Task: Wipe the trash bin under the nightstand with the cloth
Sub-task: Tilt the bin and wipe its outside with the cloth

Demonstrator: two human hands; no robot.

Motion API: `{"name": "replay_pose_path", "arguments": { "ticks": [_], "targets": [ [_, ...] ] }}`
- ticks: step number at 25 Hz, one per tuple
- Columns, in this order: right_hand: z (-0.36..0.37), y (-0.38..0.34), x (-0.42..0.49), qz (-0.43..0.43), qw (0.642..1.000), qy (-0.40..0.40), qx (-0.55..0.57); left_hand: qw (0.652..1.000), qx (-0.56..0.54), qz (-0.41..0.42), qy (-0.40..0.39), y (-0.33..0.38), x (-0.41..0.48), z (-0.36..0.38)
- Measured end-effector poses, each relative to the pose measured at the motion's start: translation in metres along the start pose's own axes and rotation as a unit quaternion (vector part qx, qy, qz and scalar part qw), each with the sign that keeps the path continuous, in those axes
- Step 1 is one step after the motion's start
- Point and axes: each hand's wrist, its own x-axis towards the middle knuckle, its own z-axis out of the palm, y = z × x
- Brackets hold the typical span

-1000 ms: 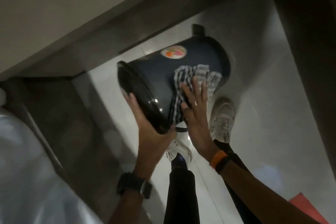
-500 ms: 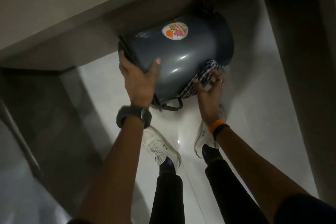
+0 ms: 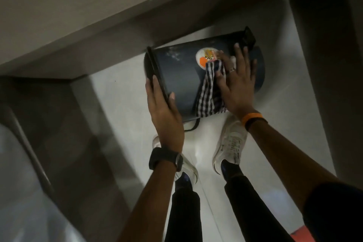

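A dark grey trash bin [image 3: 180,72] is held on its side above the floor, its lid end pointing left and a black pedal at its far right end. A round orange-and-white sticker [image 3: 204,59] shows on its side. My left hand [image 3: 165,110] grips the bin's lid rim at the left. My right hand [image 3: 235,82] lies flat with fingers spread, pressing a black-and-white checked cloth [image 3: 208,94] against the bin's side beside the sticker. The cloth hangs down over the bin's near side.
A pale nightstand top [image 3: 78,15] fills the upper left, a dark furniture panel [image 3: 324,65] rises on the right. My white shoes [image 3: 229,145] stand on the light tiled floor [image 3: 121,104] under the bin. A bed edge [image 3: 19,182] lies at the lower left.
The bin has swung so its side faces up. My right hand slid the cloth from the bin's lower edge up onto its side by the sticker. My left hand shifted along the lid rim.
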Motion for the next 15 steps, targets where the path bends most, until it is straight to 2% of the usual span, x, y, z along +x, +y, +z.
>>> {"name": "replay_pose_path", "arguments": {
  "ticks": [3, 6, 8, 10, 11, 13, 14, 15],
  "targets": [
    [0.011, -0.013, -0.006, 0.040, 0.996, 0.084, -0.008, 0.997, -0.047, -0.057, 0.014, -0.002, -0.004, 0.000],
    [0.011, -0.022, -0.003, 0.118, 0.976, 0.183, -0.022, 0.995, -0.063, -0.063, 0.041, -0.001, 0.022, -0.013],
    [0.012, -0.029, -0.001, 0.145, 0.967, 0.209, -0.015, 0.994, -0.054, -0.097, -0.017, 0.001, 0.054, -0.021],
    [0.024, -0.036, -0.011, 0.081, 0.976, 0.203, 0.014, 0.986, -0.023, -0.126, -0.107, 0.004, 0.082, -0.028],
    [0.030, -0.041, -0.022, 0.014, 0.985, 0.171, 0.009, 0.985, 0.012, -0.115, -0.125, 0.004, 0.089, -0.031],
    [0.035, -0.038, -0.033, -0.148, 0.986, 0.068, -0.041, 0.987, 0.090, -0.056, -0.119, 0.005, 0.089, -0.038],
    [0.030, -0.032, -0.028, -0.209, 0.975, 0.036, -0.070, 0.987, 0.119, -0.024, -0.104, 0.006, 0.081, -0.041],
    [0.024, -0.025, -0.019, -0.231, 0.968, 0.026, -0.097, 0.987, 0.134, 0.005, -0.091, 0.007, 0.071, -0.043]
  ]
}}
